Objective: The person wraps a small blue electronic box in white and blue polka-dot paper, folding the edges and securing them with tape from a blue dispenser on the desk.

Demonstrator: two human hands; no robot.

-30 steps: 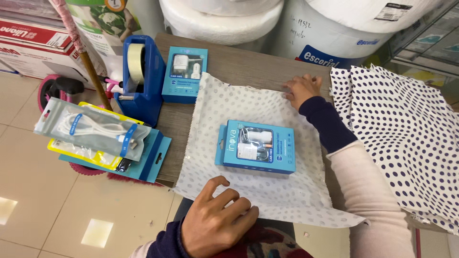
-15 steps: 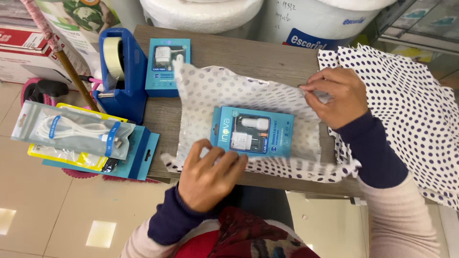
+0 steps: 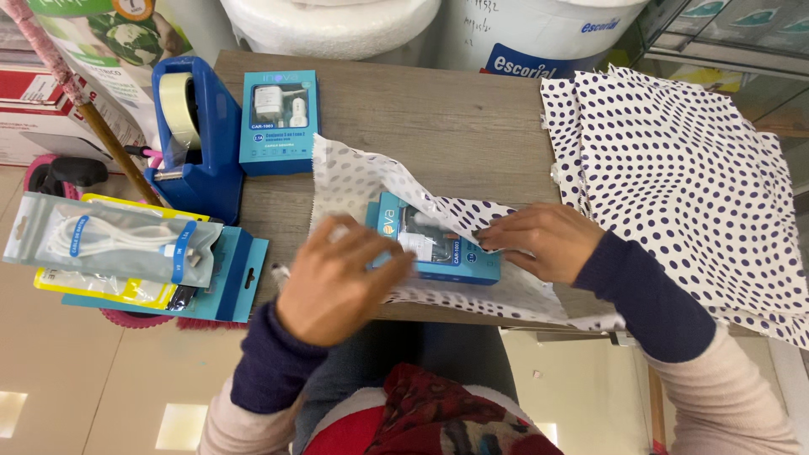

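Observation:
A blue charger box (image 3: 434,244) lies on a sheet of white wrapping paper with dark dots (image 3: 358,181) on a wooden table (image 3: 438,118). My right hand (image 3: 543,240) pinches a folded flap of the paper and presses it down over the box's right part. My left hand (image 3: 341,278), blurred, is at the near left edge of the sheet, fingers on the paper beside the box. Part of the box is hidden under the flap.
A second blue charger box (image 3: 278,122) and a blue tape dispenser (image 3: 190,135) stand at the table's left. Packaged cables (image 3: 114,244) overhang the left edge. A stack of dotted sheets (image 3: 687,177) lies at the right. White tubs (image 3: 539,34) stand behind.
My right hand has pulled the far right corner of the paper down over the box. My left hand has shifted along the near edge of the sheet.

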